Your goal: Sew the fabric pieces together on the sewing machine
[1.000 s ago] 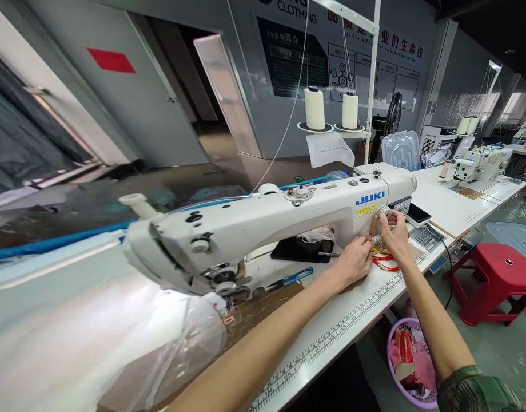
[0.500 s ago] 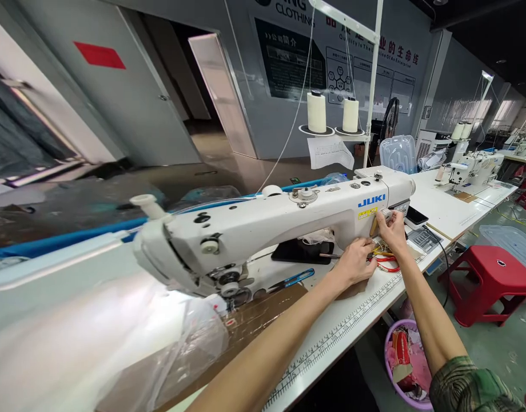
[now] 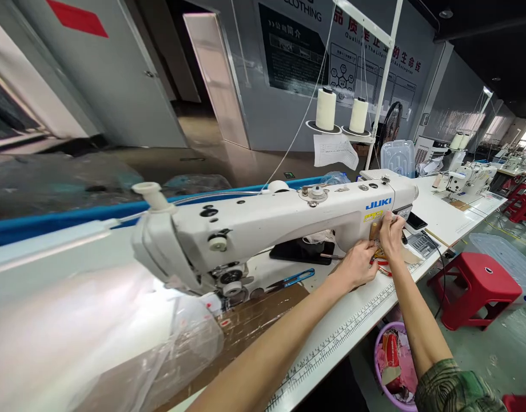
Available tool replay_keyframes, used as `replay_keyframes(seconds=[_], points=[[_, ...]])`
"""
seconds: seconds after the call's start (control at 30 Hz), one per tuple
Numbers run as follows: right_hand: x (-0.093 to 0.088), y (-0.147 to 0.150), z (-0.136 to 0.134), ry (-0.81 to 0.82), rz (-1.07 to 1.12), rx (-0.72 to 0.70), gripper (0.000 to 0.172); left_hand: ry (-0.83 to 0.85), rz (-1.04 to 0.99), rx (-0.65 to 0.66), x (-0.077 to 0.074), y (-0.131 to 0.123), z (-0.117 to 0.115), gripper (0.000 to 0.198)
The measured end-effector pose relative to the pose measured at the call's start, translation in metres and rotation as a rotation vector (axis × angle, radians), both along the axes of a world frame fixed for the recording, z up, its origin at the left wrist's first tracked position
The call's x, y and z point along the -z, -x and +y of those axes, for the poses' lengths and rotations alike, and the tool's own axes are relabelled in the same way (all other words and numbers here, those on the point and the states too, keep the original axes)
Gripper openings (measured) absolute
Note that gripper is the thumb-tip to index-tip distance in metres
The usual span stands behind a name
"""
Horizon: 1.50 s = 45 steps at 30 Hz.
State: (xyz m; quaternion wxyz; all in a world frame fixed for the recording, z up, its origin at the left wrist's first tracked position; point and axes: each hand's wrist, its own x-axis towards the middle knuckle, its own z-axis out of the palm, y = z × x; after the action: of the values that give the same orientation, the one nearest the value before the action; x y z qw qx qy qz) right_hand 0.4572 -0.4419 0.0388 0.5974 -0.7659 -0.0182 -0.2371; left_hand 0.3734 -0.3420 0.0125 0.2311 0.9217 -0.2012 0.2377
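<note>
Left hand (image 3: 358, 264) curls over the bench (image 3: 344, 320) beside right hand (image 3: 391, 233) touching the sewing machine (image 3: 280, 220); I cannot tell either grip's state.

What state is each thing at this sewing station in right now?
sewing machine, upright on the table
thread cones, both upright on their stand
snips, lying flat, untouched
left hand, curled at the machine's base, grip unclear
right hand, fingers against the machine's pillar, grip unclear
red stool, upright, unoccupied
basket, holding scraps
door, open
</note>
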Motion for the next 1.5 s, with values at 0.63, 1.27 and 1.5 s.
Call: replay_keyframes(seconds=[0.63,1.27,1.5], points=[[-0.013,-0.009,0.024,0.163,0.120,0.376,0.028,-0.008,0.008,-0.003,0.002,0.000,-0.001,0.024],[-0.011,-0.009,0.021,0.162,0.072,0.282,0.036,-0.041,0.065,-0.013,-0.005,0.005,-0.004,0.022],[-0.011,0.035,-0.009,0.171,-0.003,0.150,0.068,-0.070,0.103,0.011,-0.010,0.013,-0.004,0.033]])
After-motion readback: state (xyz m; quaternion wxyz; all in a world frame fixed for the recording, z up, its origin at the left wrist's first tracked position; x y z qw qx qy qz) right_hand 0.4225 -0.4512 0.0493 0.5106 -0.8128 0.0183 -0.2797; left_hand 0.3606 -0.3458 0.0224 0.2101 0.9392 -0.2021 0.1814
